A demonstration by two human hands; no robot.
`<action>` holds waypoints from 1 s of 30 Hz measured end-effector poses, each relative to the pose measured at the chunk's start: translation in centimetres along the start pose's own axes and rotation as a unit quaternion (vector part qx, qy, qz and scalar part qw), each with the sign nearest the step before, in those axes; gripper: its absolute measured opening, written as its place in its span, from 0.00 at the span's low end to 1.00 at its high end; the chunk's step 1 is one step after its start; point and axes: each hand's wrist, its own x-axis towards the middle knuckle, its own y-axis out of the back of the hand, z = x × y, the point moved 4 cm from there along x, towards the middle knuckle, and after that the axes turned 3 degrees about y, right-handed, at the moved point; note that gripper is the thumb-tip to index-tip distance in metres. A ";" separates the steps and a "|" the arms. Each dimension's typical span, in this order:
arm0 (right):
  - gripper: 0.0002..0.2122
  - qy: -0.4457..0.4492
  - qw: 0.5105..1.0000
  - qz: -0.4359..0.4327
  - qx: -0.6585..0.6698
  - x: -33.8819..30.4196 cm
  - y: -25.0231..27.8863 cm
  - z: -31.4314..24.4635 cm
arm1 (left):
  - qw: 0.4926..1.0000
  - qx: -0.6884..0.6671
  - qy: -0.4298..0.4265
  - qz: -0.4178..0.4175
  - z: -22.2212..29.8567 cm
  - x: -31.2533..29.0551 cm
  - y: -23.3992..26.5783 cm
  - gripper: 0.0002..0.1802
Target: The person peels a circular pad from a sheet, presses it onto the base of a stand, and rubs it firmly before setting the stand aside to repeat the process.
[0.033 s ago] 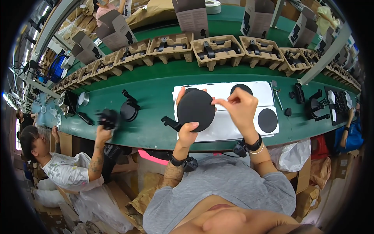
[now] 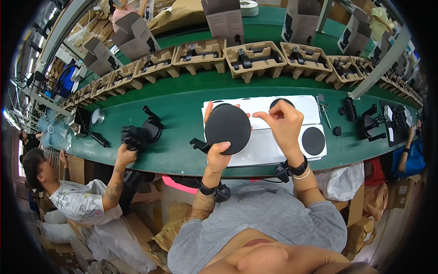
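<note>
Green bench (image 2: 178, 137) and white sheets (image 2: 269, 146) lay under the fingers; the left hand (image 2: 218, 157) grasped the black disc (image 2: 228, 129), thumb over its face, fingers behind. Beside their tips, the right hand (image 2: 286, 130) was bunched, anything pinched there impossible to tell. The disc looked stiff, moderately heavy, perhaps slick, best held by its rim.

Black disc (image 2: 228, 129) in left hand (image 2: 218, 158)

Row of brown moulded trays (image 2: 262, 69), grey cartons (image 2: 223, 23) behind, white roll (image 2: 249, 12), bluish fan (image 2: 51, 127)
</note>
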 end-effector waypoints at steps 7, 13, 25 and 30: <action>0.19 0.389 0.914 -0.073 0.093 -2.9 -2.8 -3.7 | 0.998 0.008 -0.041 0.044 -0.3 0.5 2.5 0.52; 0.13 0.084 0.965 -0.021 0.249 -0.7 -4.7 -0.5 | 0.997 0.071 -0.022 -0.013 -2.1 0.2 5.8 0.58; 0.17 0.052 0.996 -0.024 0.065 18.4 -14.2 2.6 | 0.983 0.012 0.180 0.035 -5.2 -2.5 9.3 0.26; 0.12 -0.105 0.979 -0.112 -0.135 26.5 -20.0 3.7 | 0.988 -0.019 0.149 0.036 -4.3 -2.9 9.9 0.22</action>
